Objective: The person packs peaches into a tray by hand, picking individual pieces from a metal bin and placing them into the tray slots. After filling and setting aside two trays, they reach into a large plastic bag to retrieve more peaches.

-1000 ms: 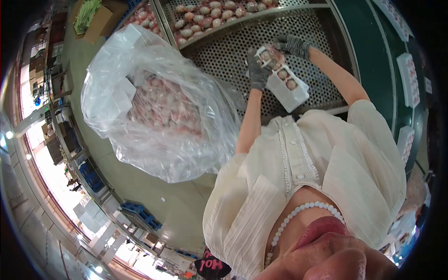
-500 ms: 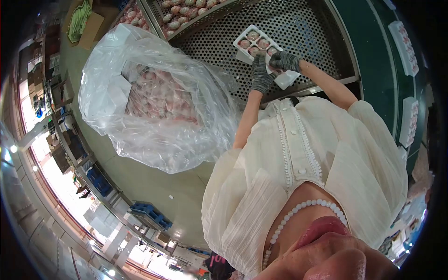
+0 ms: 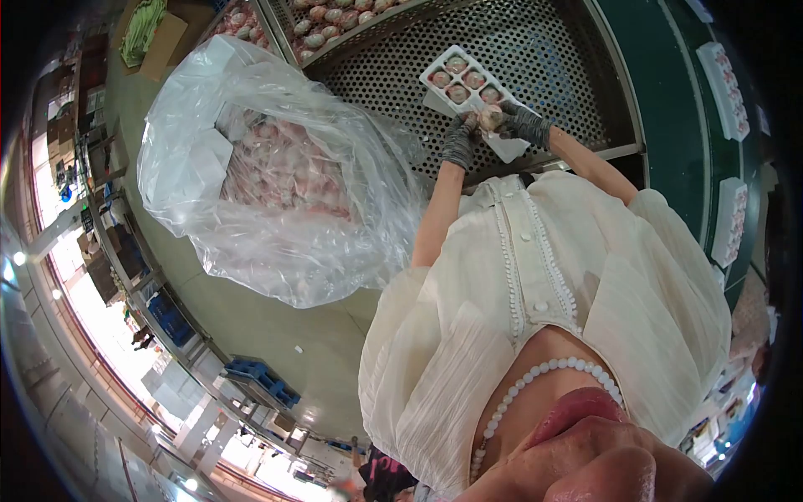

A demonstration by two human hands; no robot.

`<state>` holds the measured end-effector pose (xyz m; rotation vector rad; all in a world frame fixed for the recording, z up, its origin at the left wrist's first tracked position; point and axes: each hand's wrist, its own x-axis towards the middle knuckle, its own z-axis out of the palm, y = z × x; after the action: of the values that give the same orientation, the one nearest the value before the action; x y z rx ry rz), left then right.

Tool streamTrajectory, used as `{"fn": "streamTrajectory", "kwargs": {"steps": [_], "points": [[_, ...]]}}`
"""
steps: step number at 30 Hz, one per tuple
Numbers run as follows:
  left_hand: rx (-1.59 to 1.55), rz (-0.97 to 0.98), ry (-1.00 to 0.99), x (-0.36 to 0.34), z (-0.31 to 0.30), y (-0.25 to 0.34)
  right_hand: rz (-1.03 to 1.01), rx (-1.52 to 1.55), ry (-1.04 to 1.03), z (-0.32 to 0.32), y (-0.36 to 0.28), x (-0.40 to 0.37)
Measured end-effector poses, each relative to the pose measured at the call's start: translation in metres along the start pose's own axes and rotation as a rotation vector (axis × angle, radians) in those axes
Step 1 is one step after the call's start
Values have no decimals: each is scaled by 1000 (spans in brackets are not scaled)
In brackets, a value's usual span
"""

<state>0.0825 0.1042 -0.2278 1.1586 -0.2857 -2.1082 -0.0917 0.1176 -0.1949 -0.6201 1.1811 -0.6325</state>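
Observation:
A white tray (image 3: 468, 102) with several round wrapped items in its compartments lies on the perforated metal surface (image 3: 552, 50). At its near end, one round wrapped item (image 3: 491, 118) is between my two gloved hands. My left hand (image 3: 460, 140), in a grey glove, has its fingers closed at the item's left side. My right hand (image 3: 525, 125), also gloved, grips the item from the right. White pieces (image 3: 508, 148) show just below the hands.
A large clear plastic bag (image 3: 284, 167) of wrapped items stands to the left. Similar items (image 3: 335, 21) fill a metal bin at the top. Filled white trays (image 3: 724, 92) rest on the green conveyor (image 3: 682, 109) at the right. An open carton (image 3: 163, 42) is at the upper left.
My hands have moved apart slightly and off the tray's compartments, so more of the tray shows. A round item is now visible between them.

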Motion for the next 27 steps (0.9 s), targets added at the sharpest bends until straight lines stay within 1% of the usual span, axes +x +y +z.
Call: {"fn": "streamTrajectory", "kwargs": {"steps": [1, 2, 3, 5, 6, 7, 9, 10, 11, 13, 14, 16, 17, 18, 19, 21, 22, 23, 24, 25, 26, 27], "points": [[152, 51, 61, 6, -2, -2, 32, 183, -60, -1, 5, 1], [306, 101, 122, 10, -5, -4, 5, 206, -32, 0, 6, 4], [306, 101, 124, 15, -9, -7, 6, 207, -34, 0, 6, 9], [836, 395, 171, 19, -9, -7, -57, -340, 199, 1, 2, 22], [1050, 433, 256, 20, -5, -6, -397, -437, 320, 9, 5, 25], [1049, 433, 254, 20, 1, -4, -397, -438, 321, 11, 3, 31], [1482, 533, 445, 12, 25, 7, -477, -968, 503, 22, -17, 35], [1593, 400, 442, 10, 31, 14, -559, -1092, 503, 26, -22, 35], [1592, 397, 440, 15, 25, 11, -555, -1093, 503, 28, -24, 36], [1679, 543, 407, 24, 2, -3, -702, -1194, 371, 31, -24, 38], [1677, 540, 410, 26, -1, -4, -637, -1205, 309, 30, -20, 43], [1869, 558, 302, 26, -7, -5, -644, -1214, 332, 29, -7, 48], [1869, 552, 304, 21, -7, -4, -652, -1223, 360, 29, -1, 51], [1806, 538, 313, 17, -2, -1, -448, -1292, 223, 35, -23, 38], [1742, 525, 321, 12, 2, 1, -450, -1297, 220, 39, -31, 35], [1748, 505, 318, 6, 6, 3, -636, -1157, 372, 37, -13, 37], [1736, 426, 313, 4, 7, 4, -649, -1168, 385, 35, -8, 40], [1724, 348, 308, 3, 8, 2, -644, -1169, 384, 32, -6, 44], [1723, 344, 307, 4, 7, -4, -636, -1196, 337, 29, -4, 50], [1680, 379, 335, 5, 6, -14, -631, -1221, 290, 27, -1, 54], [1640, 418, 365, 4, 7, -15, -635, -1216, 291, 29, -3, 53], [1645, 421, 366, 3, 6, -16, -617, -1230, 265, 29, -7, 53]]}}
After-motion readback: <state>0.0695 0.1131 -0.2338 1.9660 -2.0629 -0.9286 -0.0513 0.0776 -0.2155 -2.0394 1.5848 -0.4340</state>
